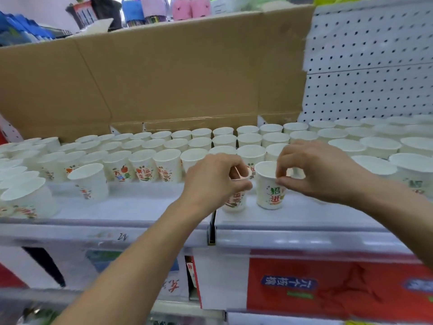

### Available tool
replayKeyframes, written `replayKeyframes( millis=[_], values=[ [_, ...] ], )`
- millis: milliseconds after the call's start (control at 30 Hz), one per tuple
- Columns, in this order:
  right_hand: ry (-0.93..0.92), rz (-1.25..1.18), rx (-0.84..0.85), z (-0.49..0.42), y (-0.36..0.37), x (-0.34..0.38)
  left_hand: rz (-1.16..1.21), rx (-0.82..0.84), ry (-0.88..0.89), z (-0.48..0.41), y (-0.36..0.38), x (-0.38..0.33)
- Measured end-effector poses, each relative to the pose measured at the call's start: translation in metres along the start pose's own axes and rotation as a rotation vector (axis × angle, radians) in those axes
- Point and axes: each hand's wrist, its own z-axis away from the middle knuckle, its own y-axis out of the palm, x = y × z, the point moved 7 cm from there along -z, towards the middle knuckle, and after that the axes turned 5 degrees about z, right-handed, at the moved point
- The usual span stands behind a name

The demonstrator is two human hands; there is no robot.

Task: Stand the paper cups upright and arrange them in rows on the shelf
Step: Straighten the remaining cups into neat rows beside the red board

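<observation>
Several white paper cups with printed designs stand upright in rows [164, 146] across the white shelf [140, 207]. My left hand [215, 181] pinches the rim of one upright cup [234, 202] near the shelf's front. Beside it, my right hand [314, 170] pinches the rim of another upright cup [269, 195] between thumb and fingers. Both cups stand in front of the rows. A single cup [90, 181] stands apart at the front left, and another [28, 202] leans at the far left.
A brown cardboard sheet [164, 78] lines the back of the shelf, with white pegboard [370, 66] to its right. A black divider [212, 228] splits the shelf's front rail. Red and white boxes [328, 285] sit on the shelf below. Bottles and goods stand above.
</observation>
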Motion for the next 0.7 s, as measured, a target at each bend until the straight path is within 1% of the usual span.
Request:
replayKeyframes(
  millis=[67, 133, 167, 233, 300, 367, 500, 600, 700],
  values=[
    [-0.002, 0.022, 0.018, 0.001, 0.000, -0.002, 0.033, -0.037, 0.053, -0.003, -0.004, -0.002],
    [0.033, -0.035, 0.041, 0.001, 0.000, -0.007, 0.183, -0.087, 0.057, -0.003, -0.018, 0.006],
    [0.065, -0.083, 0.053, 0.001, 0.000, -0.009, 0.272, -0.066, 0.027, -0.002, -0.023, 0.013],
    [0.134, -0.177, 0.090, -0.003, 0.001, -0.015, 0.391, 0.055, -0.068, -0.002, -0.021, 0.029],
    [0.187, -0.240, 0.143, -0.009, 0.004, -0.019, 0.367, 0.158, -0.122, -0.002, -0.012, 0.039],
    [0.204, -0.251, 0.194, -0.015, 0.007, -0.020, 0.344, 0.182, -0.127, -0.004, -0.006, 0.041],
    [0.172, -0.192, 0.284, -0.024, 0.014, -0.018, 0.333, 0.145, -0.126, -0.009, 0.002, 0.037],
    [0.177, -0.114, 0.290, -0.024, 0.013, -0.019, 0.227, 0.088, -0.120, -0.013, 0.007, 0.030],
    [0.207, -0.019, 0.275, -0.024, 0.010, -0.024, 0.071, 0.016, -0.121, -0.017, 0.008, 0.022]
  ],
)
